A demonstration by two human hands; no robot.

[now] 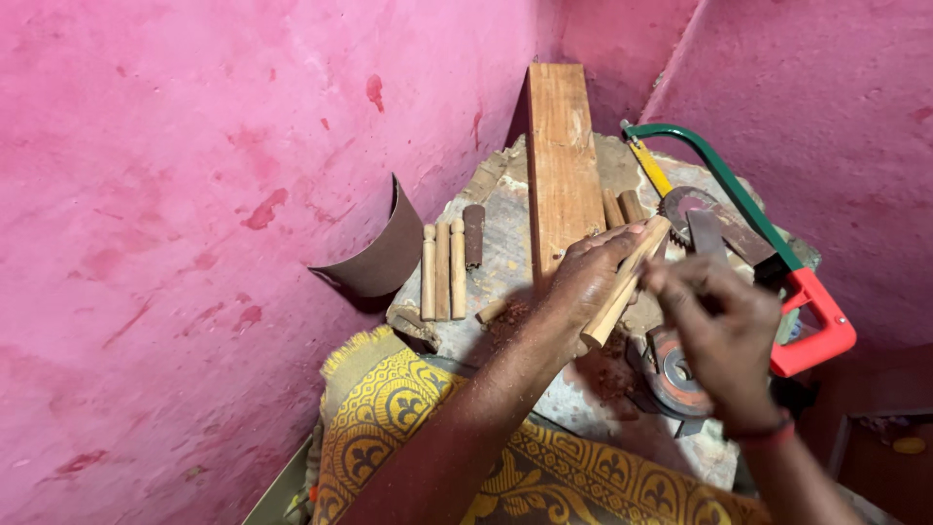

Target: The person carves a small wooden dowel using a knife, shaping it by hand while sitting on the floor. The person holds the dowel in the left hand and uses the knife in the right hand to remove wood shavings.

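A dowel (623, 282) is gripped slantwise in the closed left hand (584, 277) above the stone block (505, 248), apparently steadied for the right hand (714, 326), whose curled fingers rest against its upper part, their grip unclear.

You are in a small woodworking corner: a rough stone bench (505, 243) carries turned wooden pegs (442, 270), a plank (564, 165), a hacksaw (768, 243), an angle grinder (671, 374) and reddish sawdust (603, 374), between bare pink walls (194, 194).
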